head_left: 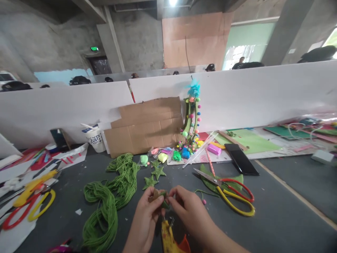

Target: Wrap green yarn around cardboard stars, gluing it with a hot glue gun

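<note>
My left hand [147, 215] grips a small brown and green piece [163, 197], perhaps cardboard partly covered with green yarn; fingers hide much of its shape. On its right side my right hand [188, 203] is closed in a pinch at the piece's edge, and what lies between its fingertips is too small to make out. Just beyond my hands lie green stars [158, 171]. Below them a yellow glue gun [168, 236] points its nozzle at my fingers. A skein of green yarn [101, 202] spreads to the left. Red and yellow-handled scissors [223, 188] rest open on green felt [206, 177].
Behind stand a cardboard sheet [147, 126] and a decorated green form with pompoms [193, 116], before a white partition [244, 95]. A black phone [240, 160] lies right. At left are a paper cup [95, 138] and a second pair of scissors [43, 205].
</note>
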`<state>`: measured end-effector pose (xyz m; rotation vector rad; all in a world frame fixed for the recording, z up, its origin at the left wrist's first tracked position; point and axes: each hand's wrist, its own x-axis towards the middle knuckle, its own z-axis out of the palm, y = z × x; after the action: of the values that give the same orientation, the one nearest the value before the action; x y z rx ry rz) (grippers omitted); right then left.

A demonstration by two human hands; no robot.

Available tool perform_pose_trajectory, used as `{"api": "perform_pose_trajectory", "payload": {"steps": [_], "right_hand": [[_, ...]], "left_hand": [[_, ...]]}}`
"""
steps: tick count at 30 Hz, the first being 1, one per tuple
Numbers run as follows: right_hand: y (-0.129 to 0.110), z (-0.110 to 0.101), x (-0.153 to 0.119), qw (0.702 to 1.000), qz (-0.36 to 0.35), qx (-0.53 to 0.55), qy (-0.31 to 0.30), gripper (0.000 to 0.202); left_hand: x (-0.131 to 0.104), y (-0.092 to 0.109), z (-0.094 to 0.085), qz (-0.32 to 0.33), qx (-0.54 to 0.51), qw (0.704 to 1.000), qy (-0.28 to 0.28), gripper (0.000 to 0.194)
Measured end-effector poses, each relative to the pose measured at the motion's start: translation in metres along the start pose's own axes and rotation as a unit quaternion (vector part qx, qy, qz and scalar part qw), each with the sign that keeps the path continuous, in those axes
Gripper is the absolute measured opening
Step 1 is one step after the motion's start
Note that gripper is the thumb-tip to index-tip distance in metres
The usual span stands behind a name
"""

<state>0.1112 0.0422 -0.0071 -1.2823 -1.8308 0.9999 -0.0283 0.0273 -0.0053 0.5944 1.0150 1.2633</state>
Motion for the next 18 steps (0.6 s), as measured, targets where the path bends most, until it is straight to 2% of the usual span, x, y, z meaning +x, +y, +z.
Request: {"api": "perform_pose_trajectory", "payload": {"steps": [4,8,12,15,18], "right_hand": [[0.002,-0.003,-0.003,0.994,-0.075,-0.078,-0.016,0.017],[0.004,-0.006,-0.004,0.987,-0.095,-0.128,-0.026,0.016],[0.004,-0.011,-0.002,0.977,-0.108,-0.179,-0.040,0.014],[0.005,-0.017,0.001,0.965,-0.122,-0.226,-0.052,0.012],[0.004,-0.026,0.004,0.952,-0.139,-0.261,-0.073,0.012]], "left_hand": [[0.002,-0.002,-0.003,-0.022,-0.024,0.999,0.001,0.017],[0.003,-0.002,-0.003,-0.028,-0.007,1.000,0.007,0.014],[0.003,-0.001,0.000,-0.001,0.073,0.997,0.020,0.016],[0.003,-0.001,-0.001,0.025,0.154,0.988,-0.001,0.015],[0.002,-0.003,-0.003,0.022,0.200,0.979,-0.028,0.013]]}}
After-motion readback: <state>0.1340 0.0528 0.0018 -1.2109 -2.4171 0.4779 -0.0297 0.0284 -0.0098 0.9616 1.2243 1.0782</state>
